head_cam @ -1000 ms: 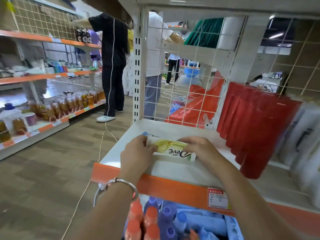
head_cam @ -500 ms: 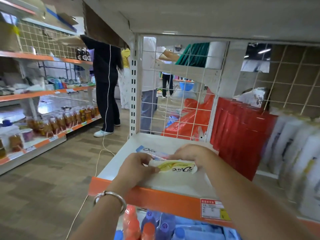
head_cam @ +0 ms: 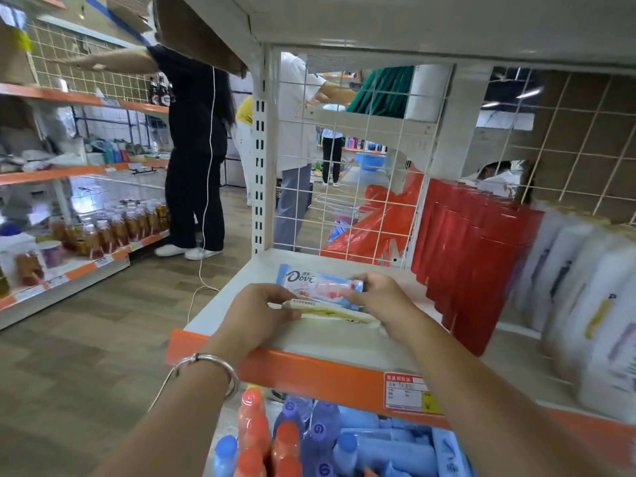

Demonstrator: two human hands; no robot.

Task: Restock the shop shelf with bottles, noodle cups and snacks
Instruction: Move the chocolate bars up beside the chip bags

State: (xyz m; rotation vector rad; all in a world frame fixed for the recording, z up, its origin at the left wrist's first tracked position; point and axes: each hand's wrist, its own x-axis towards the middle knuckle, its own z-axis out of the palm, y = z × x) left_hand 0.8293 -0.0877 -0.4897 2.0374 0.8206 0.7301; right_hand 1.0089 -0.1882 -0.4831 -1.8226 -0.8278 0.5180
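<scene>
On the white shelf board (head_cam: 330, 342), edged in front by an orange strip (head_cam: 309, 373) bearing a price label (head_cam: 409, 394), two snack bars lay near the front left corner. The blue bar (head_cam: 309, 284) sat behind the yellow bar (head_cam: 330, 313), the two touching or overlapping. The left hand (head_cam: 254, 315), with a metal bangle (head_cam: 210, 364) at the wrist, pinched the left end of the yellow bar between thumb and fingers. The right hand (head_cam: 382, 301) closed its fingers over the right ends of both bars. Beside the bars to the right stood a row of red packs (head_cam: 471, 256), then white packs (head_cam: 592, 297). A white wire grid (head_cam: 347, 160) formed the shelf's back. Below the board, orange-capped and blue-capped bottles (head_cam: 285, 438) stood in a group. Across the wood-patterned floor (head_cam: 86, 339), a second shelf unit (head_cam: 69, 270) held rows of amber bottles (head_cam: 113, 228). A person in black (head_cam: 196, 149) reached toward its upper level, and a person in a white top (head_cam: 296, 132) stood beyond the grid.
</scene>
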